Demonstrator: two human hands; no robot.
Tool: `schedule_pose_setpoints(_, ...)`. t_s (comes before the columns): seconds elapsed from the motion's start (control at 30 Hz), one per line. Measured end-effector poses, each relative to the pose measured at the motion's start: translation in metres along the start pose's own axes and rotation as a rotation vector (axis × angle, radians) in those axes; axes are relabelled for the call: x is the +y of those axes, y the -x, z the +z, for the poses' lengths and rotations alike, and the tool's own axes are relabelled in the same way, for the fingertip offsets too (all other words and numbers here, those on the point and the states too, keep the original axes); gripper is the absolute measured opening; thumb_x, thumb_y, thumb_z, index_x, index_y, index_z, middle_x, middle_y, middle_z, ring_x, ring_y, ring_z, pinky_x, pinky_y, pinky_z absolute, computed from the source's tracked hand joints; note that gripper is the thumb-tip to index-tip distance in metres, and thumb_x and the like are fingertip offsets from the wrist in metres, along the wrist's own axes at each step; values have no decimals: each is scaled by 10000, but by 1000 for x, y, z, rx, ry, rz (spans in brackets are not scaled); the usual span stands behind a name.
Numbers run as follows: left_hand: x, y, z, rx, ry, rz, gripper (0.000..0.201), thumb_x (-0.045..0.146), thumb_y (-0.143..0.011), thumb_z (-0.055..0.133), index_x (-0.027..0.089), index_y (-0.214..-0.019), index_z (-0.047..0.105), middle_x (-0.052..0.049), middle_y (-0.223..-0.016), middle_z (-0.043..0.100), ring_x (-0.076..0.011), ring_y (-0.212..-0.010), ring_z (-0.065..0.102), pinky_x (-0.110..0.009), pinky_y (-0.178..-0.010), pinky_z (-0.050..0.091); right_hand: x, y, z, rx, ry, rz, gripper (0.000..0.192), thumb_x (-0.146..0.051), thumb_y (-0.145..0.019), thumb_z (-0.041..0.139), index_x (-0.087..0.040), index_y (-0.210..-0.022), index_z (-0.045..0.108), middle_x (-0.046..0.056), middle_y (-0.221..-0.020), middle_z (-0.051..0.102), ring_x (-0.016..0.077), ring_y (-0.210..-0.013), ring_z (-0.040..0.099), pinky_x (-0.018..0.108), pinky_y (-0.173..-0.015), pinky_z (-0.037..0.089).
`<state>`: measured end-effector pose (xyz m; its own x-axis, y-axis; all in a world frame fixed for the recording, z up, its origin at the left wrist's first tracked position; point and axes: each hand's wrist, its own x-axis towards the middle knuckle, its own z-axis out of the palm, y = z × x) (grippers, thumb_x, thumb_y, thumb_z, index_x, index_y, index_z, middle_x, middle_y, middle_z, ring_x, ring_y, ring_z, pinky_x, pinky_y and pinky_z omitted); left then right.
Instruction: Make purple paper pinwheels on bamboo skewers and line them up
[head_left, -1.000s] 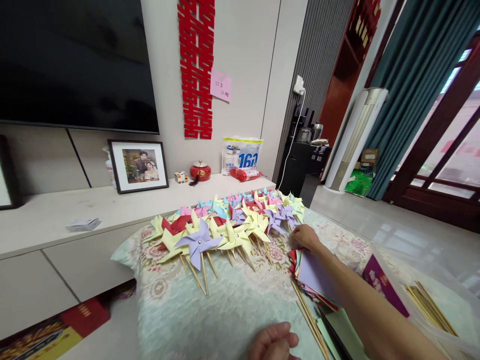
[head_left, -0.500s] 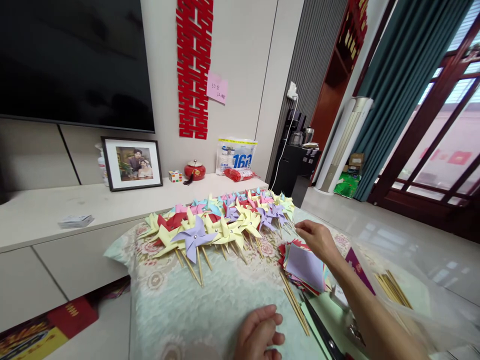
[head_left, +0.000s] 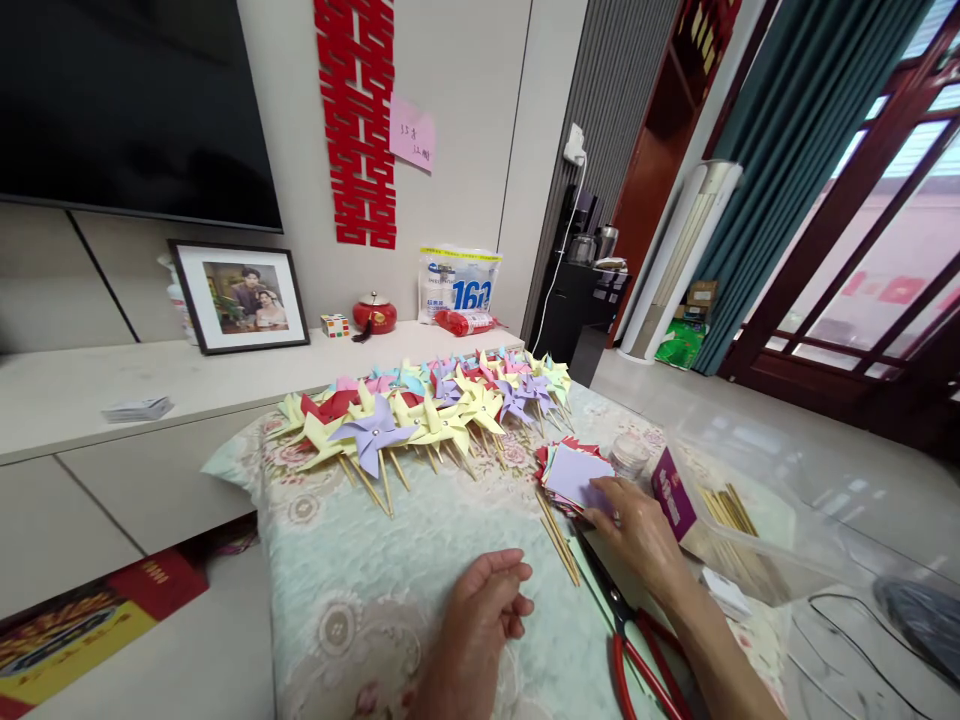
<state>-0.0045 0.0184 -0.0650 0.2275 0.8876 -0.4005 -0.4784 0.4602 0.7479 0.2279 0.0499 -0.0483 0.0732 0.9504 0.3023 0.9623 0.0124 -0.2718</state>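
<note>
My right hand [head_left: 637, 525] lies at the near edge of a stack of coloured paper squares [head_left: 574, 468], with a lilac sheet on top; its fingertips touch that sheet. My left hand [head_left: 480, 610] rests on the floral cloth [head_left: 360, 600] with the fingers loosely curled and nothing in it. Several bamboo sticks [head_left: 556, 535] lie between the two hands. Red-handled scissors [head_left: 630, 640] lie under my right wrist. Rows of finished paper pinwheels [head_left: 420, 410] on sticks cover the far part of the cloth.
A clear plastic box [head_left: 757, 500] with more sticks and a purple packet [head_left: 673, 490] stands at the right, a small clear jar [head_left: 628, 455] beside the paper. Behind are a low white cabinet [head_left: 90, 390], a framed photo [head_left: 236, 297] and a television [head_left: 127, 100].
My right hand has drawn back from the pinwheels' near edge to the near side of the paper stack. The view has shifted, bringing the scissors and the plastic box into sight.
</note>
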Motion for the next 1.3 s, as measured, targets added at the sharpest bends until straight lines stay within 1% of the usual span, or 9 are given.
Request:
schedule_pose_setpoints(0.13, 1, 1, 1, -10, -18, -6, 323, 262, -660, 706, 110, -943, 671, -93, -940, 678, -128, -633, 574, -279, -595, 385, 1, 5, 8, -8, 66, -7, 390, -290, -909, 548, -177, -1279, 596, 162, -1291, 658, 328, -1189, 596, 455, -995, 416)
schedule_pose_setpoints(0.27, 2, 3, 3, -14, -29, -13, 326, 269, -666, 709, 117, -952, 676, -91, -959, 675, -130, -645, 581, -279, -598, 390, 1, 7, 10, -21, 121, -8, 435, -250, -922, 541, -169, -1349, 534, 171, -1349, 631, 330, -1283, 535, 532, -1074, 319)
schedule_pose_setpoints(0.4, 2, 3, 3, 2, -33, -20, 336, 278, -649, 734, 119, -942, 686, -103, -970, 678, -135, -637, 584, -280, -584, 384, 0, 6, 12, -55, 152, -6, 456, -161, -892, 559, -195, -1346, 527, 159, -1307, 670, 324, -1255, 568, 598, -1092, 255)
schedule_pose_setpoints(0.6, 2, 4, 4, -9, -46, -16, 331, 290, -665, 732, 123, -947, 688, -103, -973, 680, -137, -656, 577, -282, -599, 394, 0, 5, 14, -50, 173, 13, 429, -118, -893, 553, -198, -1315, 548, 151, -1252, 697, 302, -1180, 613, 565, -1083, 267)
schedule_pose_setpoints(0.83, 1, 4, 3, -18, -49, -21, 303, 267, -657, 738, 135, -926, 689, -94, -966, 684, -135, -647, 569, -276, -586, 389, 4, 2, 14, -23, 199, 33, 438, -113, -902, 536, -209, -1330, 536, 136, -1327, 649, 287, -1181, 604, 475, -999, 368)
schedule_pose_setpoints(0.93, 0, 3, 2, -19, -61, -25, 301, 256, -666, 727, 130, -937, 685, -96, -970, 682, -135, -649, 572, -275, -585, 392, 5, 1, 15, -2, 224, 46, 464, -126, -902, 532, -214, -1358, 521, 143, -1403, 589, 318, -1264, 530, 482, -973, 378)
schedule_pose_setpoints(1.03, 0, 3, 2, -15, -62, -33, 295, 249, -679, 713, 131, -947, 684, -97, -974, 682, -138, -654, 573, -279, -594, 401, 6, 1, 16, 2, 241, 49, 496, -137, -900, 536, -213, -1388, 493, 148, -1426, 566, 335, -1335, 456, 512, -1003, 348)
schedule_pose_setpoints(1.2, 0, 4, 4, -16, -83, -23, 300, 263, -683, 704, 133, -953, 682, -97, -980, 683, -145, -677, 574, -282, -607, 409, 5, 1, 17, -43, 245, 40, 475, -139, -901, 548, -203, -1370, 504, 152, -1239, 686, 313, -1192, 585, 520, -1021, 324)
schedule_pose_setpoints(1.3, 1, 4, 5, -17, -105, -23, 314, 271, -686, 693, 124, -962, 674, -103, -985, 681, -145, -680, 571, -282, -609, 406, 5, 0, 16, -54, 242, 52, 455, -138, -908, 540, -196, -1358, 517, 159, -1218, 695, 309, -1152, 608, 510, -1024, 318)
